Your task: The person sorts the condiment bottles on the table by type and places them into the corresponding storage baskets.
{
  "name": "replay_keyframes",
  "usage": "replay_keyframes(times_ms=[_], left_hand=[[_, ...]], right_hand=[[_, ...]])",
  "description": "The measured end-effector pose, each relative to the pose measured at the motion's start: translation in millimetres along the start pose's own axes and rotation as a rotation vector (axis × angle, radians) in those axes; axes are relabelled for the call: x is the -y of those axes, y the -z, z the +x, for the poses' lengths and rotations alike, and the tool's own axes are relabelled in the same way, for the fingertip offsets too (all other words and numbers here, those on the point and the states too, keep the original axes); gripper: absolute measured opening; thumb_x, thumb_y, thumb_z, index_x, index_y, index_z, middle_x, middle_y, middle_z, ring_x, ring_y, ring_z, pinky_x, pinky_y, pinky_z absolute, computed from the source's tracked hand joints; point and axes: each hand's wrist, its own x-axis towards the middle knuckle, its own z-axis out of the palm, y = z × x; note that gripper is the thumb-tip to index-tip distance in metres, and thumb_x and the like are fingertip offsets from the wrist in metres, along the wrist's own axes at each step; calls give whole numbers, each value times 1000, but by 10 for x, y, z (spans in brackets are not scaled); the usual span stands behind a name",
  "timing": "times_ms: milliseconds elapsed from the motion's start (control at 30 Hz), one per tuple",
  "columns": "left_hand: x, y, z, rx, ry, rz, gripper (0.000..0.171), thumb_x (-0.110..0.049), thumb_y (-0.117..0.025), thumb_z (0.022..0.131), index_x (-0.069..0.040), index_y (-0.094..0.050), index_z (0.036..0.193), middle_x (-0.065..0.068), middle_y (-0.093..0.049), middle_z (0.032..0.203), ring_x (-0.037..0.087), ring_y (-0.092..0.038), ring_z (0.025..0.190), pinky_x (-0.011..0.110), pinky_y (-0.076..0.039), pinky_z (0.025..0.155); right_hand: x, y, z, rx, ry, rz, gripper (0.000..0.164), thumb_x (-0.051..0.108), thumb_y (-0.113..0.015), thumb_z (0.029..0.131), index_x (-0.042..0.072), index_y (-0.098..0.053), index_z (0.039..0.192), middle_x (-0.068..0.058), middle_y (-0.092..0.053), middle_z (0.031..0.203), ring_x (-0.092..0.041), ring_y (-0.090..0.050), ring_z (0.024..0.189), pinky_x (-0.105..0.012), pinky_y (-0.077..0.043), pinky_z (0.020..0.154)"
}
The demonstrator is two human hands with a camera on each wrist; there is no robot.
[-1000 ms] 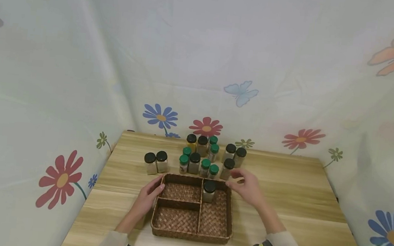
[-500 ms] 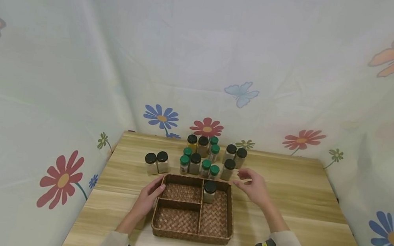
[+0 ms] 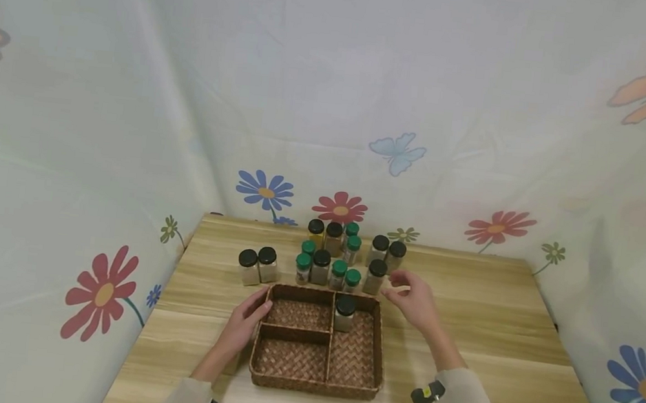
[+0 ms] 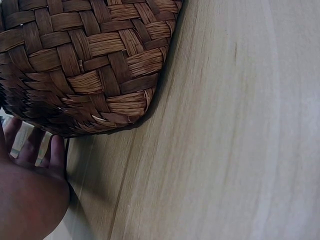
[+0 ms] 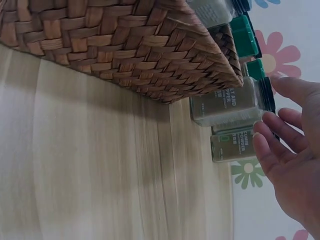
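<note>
A brown woven basket (image 3: 296, 386) with three compartments sits on the table. My left hand (image 3: 242, 325) grips its left rim at the back corner, thumb over the edge and fingers outside. One black-capped spice jar (image 3: 344, 315) stands in the right compartment. Off the basket's back right corner, my right hand (image 3: 415, 303) holds nothing, its thumb and fingers spread apart and bent a little. Nearest to it stands a salt and pepper jar (image 5: 227, 105) with a black cap, fingertips right by that cap in the right wrist view. A cumin powder jar (image 5: 233, 145) stands behind.
Behind the basket several green-capped jars (image 3: 338, 274) and black-capped jars (image 3: 320, 267) crowd together. Two black-capped jars (image 3: 258, 266) stand apart at the left. The wooden table (image 3: 479, 333) extends to the right, and a flowered curtain (image 3: 333, 98) hangs along its back edge.
My right hand has drawn a little to the right from the basket's back right corner, then edged back beside the nearest black-capped jar. The left hand stays on the rim.
</note>
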Motion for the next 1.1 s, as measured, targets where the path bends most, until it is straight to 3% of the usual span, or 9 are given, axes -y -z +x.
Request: replay_keyframes(times_ms=[200, 567, 867, 1100], left_hand=[[-18, -1, -1, -5, -2, -9, 57, -33, -64, 108, -10, -50, 159, 14, -49, 161, 30, -45, 148, 27, -38, 116], [-16, 20, 24, -7, -2, 4, 57, -34, -64, 108, -12, -51, 158, 13, -51, 160, 28, -47, 147, 31, -38, 117], [10, 18, 26, -14, -4, -8, 55, -33, -64, 108, -12, -52, 158, 13, -52, 159, 28, -48, 145, 24, -38, 114], [43, -4, 38, -21, -4, -6, 56, -33, -65, 108, -11, -52, 158, 13, -53, 158, 28, -49, 145, 25, -39, 114]], right_hand=[[-13, -50, 110, -21, -4, -16, 55, 13, -82, 95, -8, -59, 139, -27, -66, 132, -43, -61, 123, -56, -58, 95], [-126, -170, 285, 28, -49, -56, 72, 19, -82, 95, -6, -46, 153, -27, -57, 146, -43, -53, 137, -57, -52, 106], [-237, -274, 311, 38, -80, -9, 76, 11, -81, 95, -5, -40, 157, -29, -53, 150, -45, -52, 139, -59, -48, 111], [-218, -308, 304, 22, -98, 13, 74, 13, -81, 96, -1, -43, 157, -28, -54, 149, -44, -53, 138, -58, -48, 111]])
